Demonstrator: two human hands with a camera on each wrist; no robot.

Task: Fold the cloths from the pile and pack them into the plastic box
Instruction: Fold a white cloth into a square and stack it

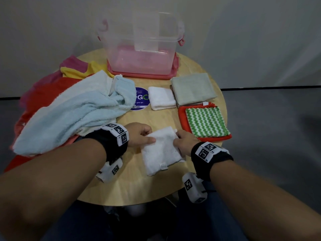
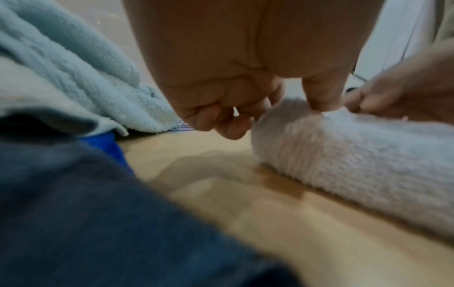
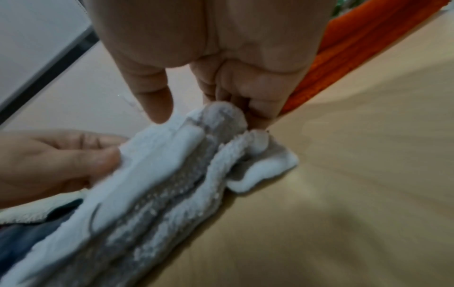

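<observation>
- Filling the lower middle of the head view, the round pale wooden table carried everything else.
- At the table's far edge stood the clear plastic box with pink latches, resting on a pink lid.
- Over the table's left side sprawled the loose pile of cloths, a pale blue terry towel uppermost above red, yellow and pink fabric.
- On the table's right side lay a folded grey-green cloth, nearer than the box, with a green-and-white zigzag cloth on an orange one just beside it toward the person.
- A folded white cloth sat near the table's centre, beside a round blue sticker.
- Near the table's front edge lay the small white terry cloth, partly folded.
- The left hand pinched that cloth's far left corner between thumb and curled fingers.
- The right hand pinched its far right corner likewise.
</observation>
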